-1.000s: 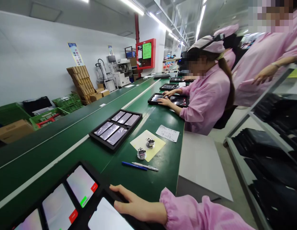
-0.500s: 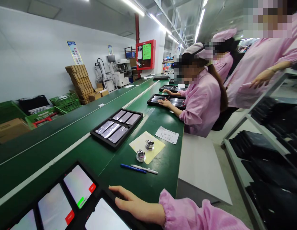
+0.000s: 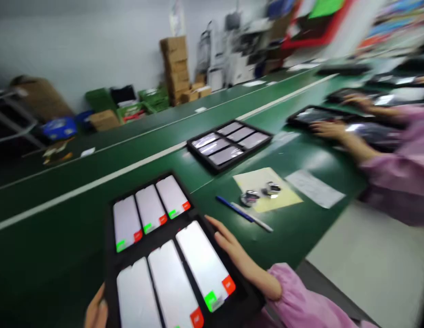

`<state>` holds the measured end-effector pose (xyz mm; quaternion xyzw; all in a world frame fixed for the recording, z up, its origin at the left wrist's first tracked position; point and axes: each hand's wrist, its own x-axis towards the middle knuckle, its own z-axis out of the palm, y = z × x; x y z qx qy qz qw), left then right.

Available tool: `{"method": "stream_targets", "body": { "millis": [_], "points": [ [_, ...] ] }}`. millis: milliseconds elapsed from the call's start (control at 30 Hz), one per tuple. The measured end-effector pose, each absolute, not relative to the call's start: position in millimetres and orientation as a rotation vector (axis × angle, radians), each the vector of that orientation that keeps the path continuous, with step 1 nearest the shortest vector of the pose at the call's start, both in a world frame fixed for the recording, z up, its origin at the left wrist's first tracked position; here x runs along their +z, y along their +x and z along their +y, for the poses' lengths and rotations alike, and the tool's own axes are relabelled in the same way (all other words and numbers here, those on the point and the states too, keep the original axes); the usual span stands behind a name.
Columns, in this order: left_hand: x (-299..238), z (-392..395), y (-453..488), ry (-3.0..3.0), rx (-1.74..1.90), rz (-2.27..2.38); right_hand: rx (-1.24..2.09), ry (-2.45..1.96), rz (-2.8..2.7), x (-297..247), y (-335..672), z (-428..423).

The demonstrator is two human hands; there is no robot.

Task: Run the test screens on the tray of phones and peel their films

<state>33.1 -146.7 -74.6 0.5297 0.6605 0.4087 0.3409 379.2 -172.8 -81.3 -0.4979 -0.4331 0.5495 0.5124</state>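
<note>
A black tray [image 3: 194,212] with several lit phone screens [image 3: 172,282] in two rows is held between my hands. The screens are white, with small green and red patches at their lower ends. My right hand [image 3: 234,250] grips the tray's right edge, its thumb up by the rim. At the lower left, my left hand [image 3: 96,310] holds the opposite edge, partly cut off by the frame. To the right of the tray lie a blue pen [image 3: 235,208] and a white pen [image 3: 252,217]. Two silver hand counters [image 3: 250,197] sit on a yellow sheet [image 3: 282,200].
Another black tray [image 3: 215,167] of dark-screened phones lies further up the green table [image 3: 157,159]. A handwritten white sheet [image 3: 316,187] is at the right. Co-workers' hands [image 3: 329,130] rest on trays beyond. Cardboard boxes [image 3: 176,68] and green crates stand by the wall.
My view has swung right to left, bringing more of the tray into sight. My left hand now shows at its left edge. My right hand stays on the right edge.
</note>
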Motion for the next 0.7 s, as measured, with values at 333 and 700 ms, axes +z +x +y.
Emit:
{"method": "stream_targets", "body": {
  "millis": [333,700],
  "points": [
    [-44,-182,28,1.894,1.129,1.758,0.987,-1.343,-1.513,-60,398,-151],
    [-4,-126,92,2.703,0.123,1.626,0.127,-1.252,-2.422,-25,366,-93]
  ]
}}
